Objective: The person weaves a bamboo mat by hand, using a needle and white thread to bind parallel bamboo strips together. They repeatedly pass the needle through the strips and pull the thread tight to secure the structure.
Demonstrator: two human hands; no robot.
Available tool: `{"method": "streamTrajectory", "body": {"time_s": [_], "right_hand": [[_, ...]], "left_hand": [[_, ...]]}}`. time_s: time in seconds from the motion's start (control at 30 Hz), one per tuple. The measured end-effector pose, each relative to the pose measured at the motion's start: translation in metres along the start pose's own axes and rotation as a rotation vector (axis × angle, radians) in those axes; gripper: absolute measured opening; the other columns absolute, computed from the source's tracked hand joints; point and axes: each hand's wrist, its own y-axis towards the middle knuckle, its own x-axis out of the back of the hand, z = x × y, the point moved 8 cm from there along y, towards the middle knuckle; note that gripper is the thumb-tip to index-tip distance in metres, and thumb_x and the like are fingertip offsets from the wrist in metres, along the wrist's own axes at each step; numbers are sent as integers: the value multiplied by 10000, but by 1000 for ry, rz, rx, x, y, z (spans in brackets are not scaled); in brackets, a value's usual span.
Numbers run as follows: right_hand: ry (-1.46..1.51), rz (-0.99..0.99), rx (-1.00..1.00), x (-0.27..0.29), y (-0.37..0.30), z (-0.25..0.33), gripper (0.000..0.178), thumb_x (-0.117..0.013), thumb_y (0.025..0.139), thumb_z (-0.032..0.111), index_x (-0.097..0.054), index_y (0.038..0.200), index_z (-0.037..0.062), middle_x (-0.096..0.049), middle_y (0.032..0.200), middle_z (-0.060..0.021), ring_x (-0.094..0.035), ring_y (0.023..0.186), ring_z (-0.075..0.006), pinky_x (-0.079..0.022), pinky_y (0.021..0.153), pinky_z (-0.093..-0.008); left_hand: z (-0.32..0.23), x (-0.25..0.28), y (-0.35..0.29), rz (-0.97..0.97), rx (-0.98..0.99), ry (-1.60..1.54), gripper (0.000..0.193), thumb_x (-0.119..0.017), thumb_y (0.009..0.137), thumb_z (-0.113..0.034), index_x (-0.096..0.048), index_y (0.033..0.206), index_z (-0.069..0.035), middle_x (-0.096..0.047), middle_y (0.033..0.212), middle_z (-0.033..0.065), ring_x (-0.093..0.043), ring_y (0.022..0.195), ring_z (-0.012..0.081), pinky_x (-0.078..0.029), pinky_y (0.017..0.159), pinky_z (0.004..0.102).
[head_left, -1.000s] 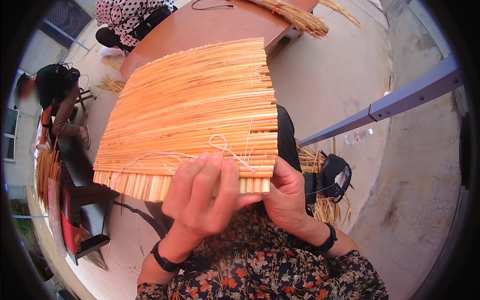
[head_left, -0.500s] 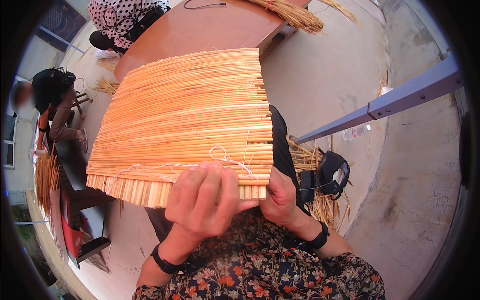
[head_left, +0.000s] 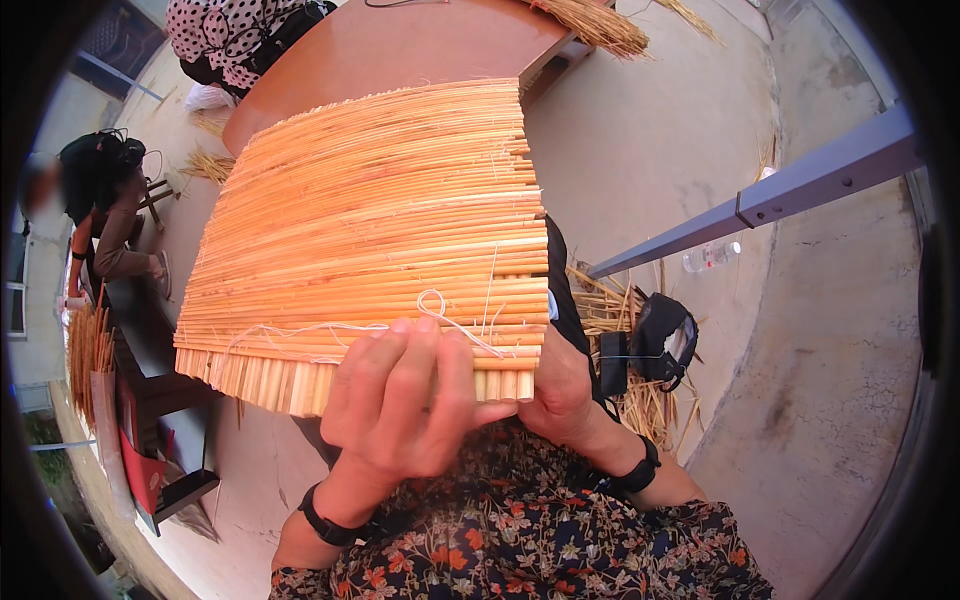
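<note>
A panel of thin straw stalks, laid side by side, rests in front of me, its far part over the table edge. Along its near edge runs a row of short cut stalks, set crosswise to the rest. My left hand grips this near edge, fingers on top and thumb at the front. At the near right corner my right hand holds the panel from beside and below; some of its fingers are hidden under it. White thread lies loosely over the stalks, with a small loop by my left fingertips.
Beyond the panel stands a brown table with a straw bundle on its edge. A grey-blue metal bar slants at right, near a plastic bottle and a black strap on loose straw. Two people work at left.
The panel's far edge has risen slightly in the picture. My right hand has shifted a little further under the corner; my left keeps its grip.
</note>
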Motion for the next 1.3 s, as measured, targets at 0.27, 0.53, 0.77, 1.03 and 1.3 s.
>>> {"method": "streamTrajectory", "body": {"time_s": [0.27, 0.53, 0.77, 1.03, 1.3], "right_hand": [[636, -386, -176, 51, -20, -27, 92, -699, 962, 54, -616, 997, 35, -606, 972, -62, -587, 872, -168, -557, 920, -414], [1476, -316, -479, 27, 1, -12, 184, -605, 1064, 274, -503, 1052, 122, -615, 953, -48, -636, 743, -170, -583, 544, -308], [1437, -144, -614, 42, -45, -60, 163, -583, 1074, 207, -521, 970, 97, -531, 709, -17, -571, 591, -172, -542, 456, -324], [919, -1194, -824, 298, -334, -262, 163, -529, 1092, 157, -515, 958, 66, -472, 710, -8, -492, 584, -118, -567, 613, -288], [-109, -604, -835, 269, -257, -180, 141, -603, 1049, 181, -583, 970, 66, -680, 925, -44, -549, 623, -64, -525, 564, -233]], "left_hand": [[5, 4, 1, 41, -13, -11, 528, -538, 1049, -536, -695, 1044, -32, -702, 950, 113, -682, 855, 278, -605, 752, 383], [7, 11, -18, -78, 113, 28, 528, -500, 1055, -561, -698, 1037, -71, -622, 1189, 104, -653, 1050, 279, -557, 919, 464], [0, 12, -32, -110, 32, 191, 500, -508, 1041, -593, -719, 920, -157, -604, 1179, 28, -558, 1141, 218, -400, 1092, 511], [5, 13, -40, -73, 88, 147, 514, -531, 1024, -612, -731, 971, -142, -545, 1142, 16, -526, 1078, 203, -382, 1070, 466], [11, 4, -45, -32, 154, 32, 486, -558, 1021, -577, -725, 1022, -121, -552, 1164, 27, -555, 1081, 218, -408, 1053, 467]]}}
